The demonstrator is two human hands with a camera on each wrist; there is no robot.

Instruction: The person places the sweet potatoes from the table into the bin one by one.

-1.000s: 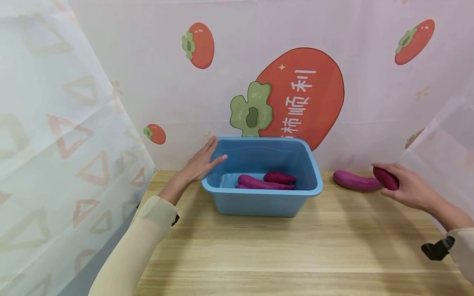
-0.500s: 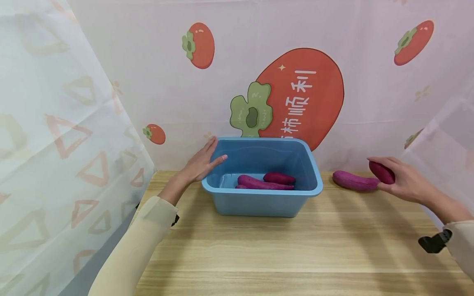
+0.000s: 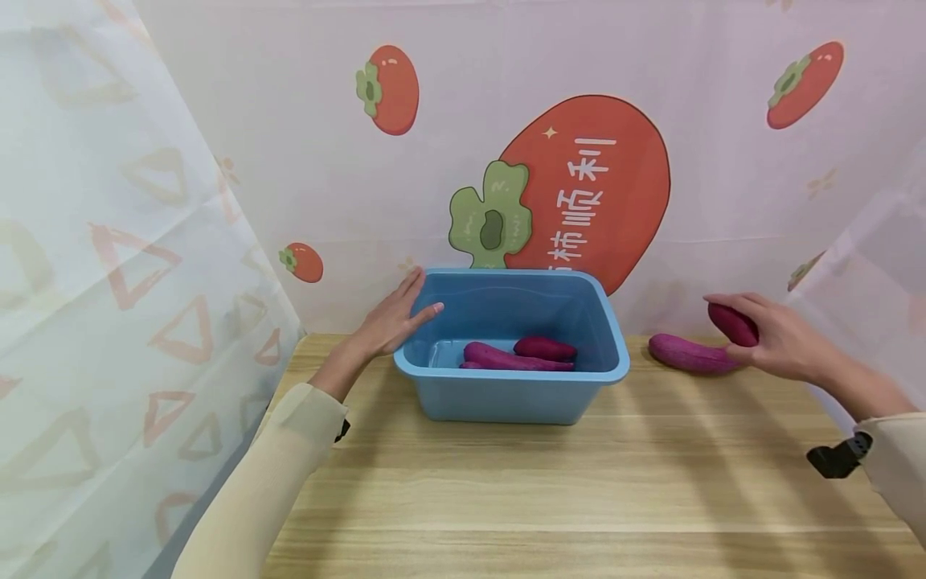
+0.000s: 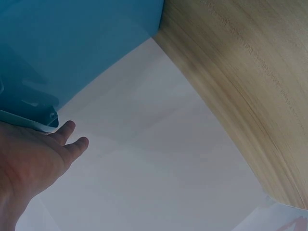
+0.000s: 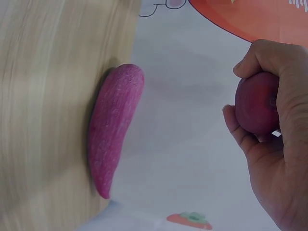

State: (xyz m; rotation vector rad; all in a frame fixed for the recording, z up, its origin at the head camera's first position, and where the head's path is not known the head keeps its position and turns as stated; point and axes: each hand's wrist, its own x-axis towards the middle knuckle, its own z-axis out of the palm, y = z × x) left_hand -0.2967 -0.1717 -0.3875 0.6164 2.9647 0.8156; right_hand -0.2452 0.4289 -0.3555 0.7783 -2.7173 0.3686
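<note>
My right hand [image 3: 784,338] holds a dark red-purple sweet potato [image 3: 732,323] in the air above the table's right side; in the right wrist view its rounded end [image 5: 257,103] shows between thumb and fingers. Below and to the left of that hand, a longer, brighter purple sweet potato [image 3: 683,354] lies on the table, seen in full in the right wrist view. A light blue plastic basin [image 3: 506,398] stands at the table's middle back. Several purple sweet potatoes [image 3: 514,357] lie inside it. My left hand [image 3: 391,322] rests on the basin's left rim, fingers extended and thumb reaching over the edge.
The wood-grain table [image 3: 506,498] runs up to a white cloth backdrop [image 3: 347,201] printed with persimmons. Further cloth sheets [image 3: 145,322] hang at the left and right sides. The basin stands close to the back cloth.
My right hand, holding the dark sweet potato, has moved slightly left and upward in the head view. The left hand, the basin and the sweet potato on the table have stayed put.
</note>
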